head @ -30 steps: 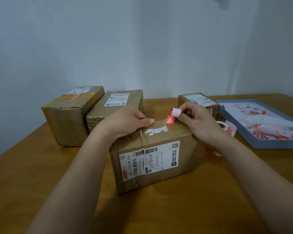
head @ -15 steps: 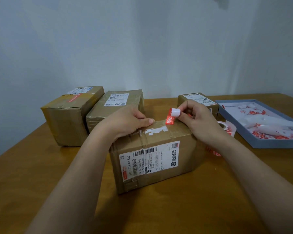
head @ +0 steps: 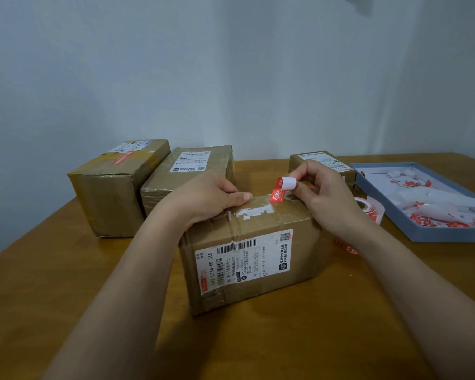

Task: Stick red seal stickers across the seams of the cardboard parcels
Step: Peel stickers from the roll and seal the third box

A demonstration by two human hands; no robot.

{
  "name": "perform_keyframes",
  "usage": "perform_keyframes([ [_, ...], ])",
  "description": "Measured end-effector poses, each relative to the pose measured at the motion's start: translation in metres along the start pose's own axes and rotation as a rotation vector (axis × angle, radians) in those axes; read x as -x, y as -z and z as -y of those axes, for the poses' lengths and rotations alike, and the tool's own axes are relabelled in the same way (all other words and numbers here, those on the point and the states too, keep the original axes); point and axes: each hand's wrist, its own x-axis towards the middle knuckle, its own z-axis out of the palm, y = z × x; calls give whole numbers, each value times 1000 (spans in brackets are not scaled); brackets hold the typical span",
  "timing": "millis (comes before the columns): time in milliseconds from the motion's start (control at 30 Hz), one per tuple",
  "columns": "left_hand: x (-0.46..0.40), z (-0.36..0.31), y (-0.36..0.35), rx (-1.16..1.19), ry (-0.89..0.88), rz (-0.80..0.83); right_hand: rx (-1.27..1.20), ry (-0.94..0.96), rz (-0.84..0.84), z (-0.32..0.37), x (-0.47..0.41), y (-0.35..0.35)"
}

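Resting on top of nearest parcel [head: 254, 259], left hand [head: 203, 198] presses down with fingers curled over far edge, thumb flat along taped seam. Right hand [head: 324, 198] pinches red sticker [head: 281, 189] above parcel's far top edge; lower end touches seam, upper end curls over to show white backing. Sticker roll [head: 369, 209] lies on worktop [head: 66, 283] just right of parcel, partly hidden behind right hand. Three further parcels stand behind: left one [head: 113, 187] with red sticker across its seam, middle one [head: 187, 171], small one [head: 321, 163]. Blue tray [head: 450, 237] of peeled scraps at right.
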Motion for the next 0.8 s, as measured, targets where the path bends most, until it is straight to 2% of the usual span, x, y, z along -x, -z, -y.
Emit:
perform_keyframes([
  [233, 0, 0, 0, -9, -4, -5, -8, 7, -8, -1, 0, -1],
  [400, 0, 1, 0, 1, -9, -3, -49, -30, -146, 0, -3, 4],
  [500, 0, 1, 0, 1, -10, -9, -25, -47, -160, 1, -4, 5],
  [633, 0, -2, -3, 49, -94, -98, -77, -81, -169, 7, -5, 3],
  [800, 4, -17, -3, 194, -222, -282, -289, -109, -158, 26, -4, 4],
])
